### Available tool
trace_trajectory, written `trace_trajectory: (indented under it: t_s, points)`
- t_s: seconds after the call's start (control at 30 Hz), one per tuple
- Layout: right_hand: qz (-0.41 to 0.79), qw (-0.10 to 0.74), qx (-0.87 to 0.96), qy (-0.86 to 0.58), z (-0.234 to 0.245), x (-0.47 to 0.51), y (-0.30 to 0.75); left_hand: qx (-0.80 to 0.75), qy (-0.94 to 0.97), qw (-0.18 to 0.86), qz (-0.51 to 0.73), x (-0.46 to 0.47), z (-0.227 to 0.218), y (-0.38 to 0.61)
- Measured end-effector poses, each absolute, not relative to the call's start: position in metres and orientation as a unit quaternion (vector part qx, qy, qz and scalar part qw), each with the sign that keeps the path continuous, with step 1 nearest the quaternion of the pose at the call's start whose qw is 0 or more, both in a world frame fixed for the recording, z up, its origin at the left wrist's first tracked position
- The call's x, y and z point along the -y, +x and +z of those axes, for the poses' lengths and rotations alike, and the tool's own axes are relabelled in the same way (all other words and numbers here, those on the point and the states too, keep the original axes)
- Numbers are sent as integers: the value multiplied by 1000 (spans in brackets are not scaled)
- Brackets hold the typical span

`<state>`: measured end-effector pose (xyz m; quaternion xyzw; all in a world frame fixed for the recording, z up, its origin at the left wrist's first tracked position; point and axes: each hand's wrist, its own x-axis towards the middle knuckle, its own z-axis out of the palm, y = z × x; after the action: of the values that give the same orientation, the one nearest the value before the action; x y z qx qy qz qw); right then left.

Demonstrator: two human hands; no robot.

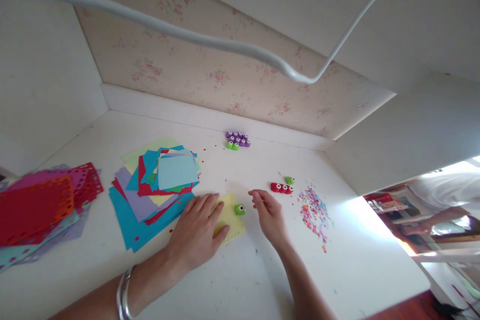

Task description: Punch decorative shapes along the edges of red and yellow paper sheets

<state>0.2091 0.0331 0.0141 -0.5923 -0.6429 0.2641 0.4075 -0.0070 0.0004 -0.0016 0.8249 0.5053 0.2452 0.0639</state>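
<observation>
My left hand [198, 230] lies flat, fingers spread, on a pale yellow paper square [231, 220] on the white desk [240, 280]. A small green paper punch [240, 209] sits on the far edge of that square. My right hand [269, 216] hovers just right of the punch, fingers loosely curled and apart, holding nothing I can see. A silver bangle [123, 294] circles my left wrist.
A messy stack of coloured paper squares [157, 185] lies left of my hands, punched sheets [41, 205] further left. Red punches with a green one [282, 186], a purple and green group [237, 140], and punched confetti [315, 212] lie beyond. A white cable [210, 42] hangs overhead.
</observation>
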Motion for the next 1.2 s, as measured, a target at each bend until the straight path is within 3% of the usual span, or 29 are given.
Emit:
trace_trajectory:
  t_s: [0.17,0.27,0.43,0.6,0.93,1.2]
  points:
    - [300,456,592,-593,32,-58,193,-494,829,84,247,-1,-4,-7]
    - [229,462,604,-608,38,-74,179,-492,831,90,244,-2,-5,-8]
    - [5,289,757,-586,33,-97,164,-493,830,106,238,-3,-5,-8]
    - [-41,204,799,-564,27,-103,160,-492,827,106,249,-3,-7,-8]
    - [-110,116,825,-542,33,-82,159,-490,824,110,260,-2,-7,-9]
    - [-103,121,826,-542,30,-85,164,-488,826,109,261,-2,-7,-9]
